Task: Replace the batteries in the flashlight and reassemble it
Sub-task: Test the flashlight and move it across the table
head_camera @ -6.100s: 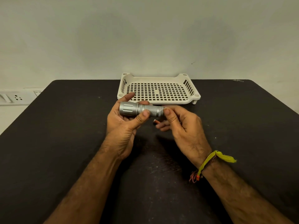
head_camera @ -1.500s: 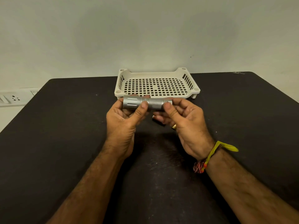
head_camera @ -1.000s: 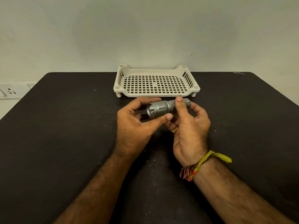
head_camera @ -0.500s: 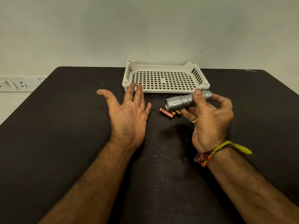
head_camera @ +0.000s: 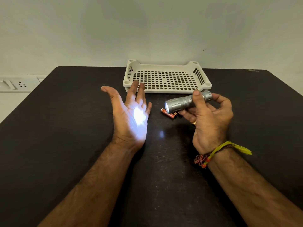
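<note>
Flashlight (head_camera: 183,103), silver and assembled, sits in the right hand (head_camera: 209,118), lifted above the dark table (head_camera: 57,128) with its lens end pointing left and slightly down. The thumb lies across the top of the barrel, the fingers curl beneath it, and the index finger hooks round the tail end. The lens glows, and a bright white patch of light falls on the palm of the left hand (head_camera: 131,115). That hand holds nothing: it is turned palm toward the beam, fingers straight and loosely spread, thumb stretched out to the left. A fainter glint shows on the tabletop between the two hands.

Loose batteries (head_camera: 169,114) lie on the table just below the flashlight head, the nearest one orange and copper-coloured, the others partly hidden behind the right hand's fingers. A cream perforated plastic tray (head_camera: 167,90) stands at the far edge of the table, beyond both hands, with the left fingertips overlapping its front left corner in view. A yellow and red thread band (head_camera: 213,154) circles the right wrist. A white wall socket panel (head_camera: 18,84) sits at the far left.
</note>
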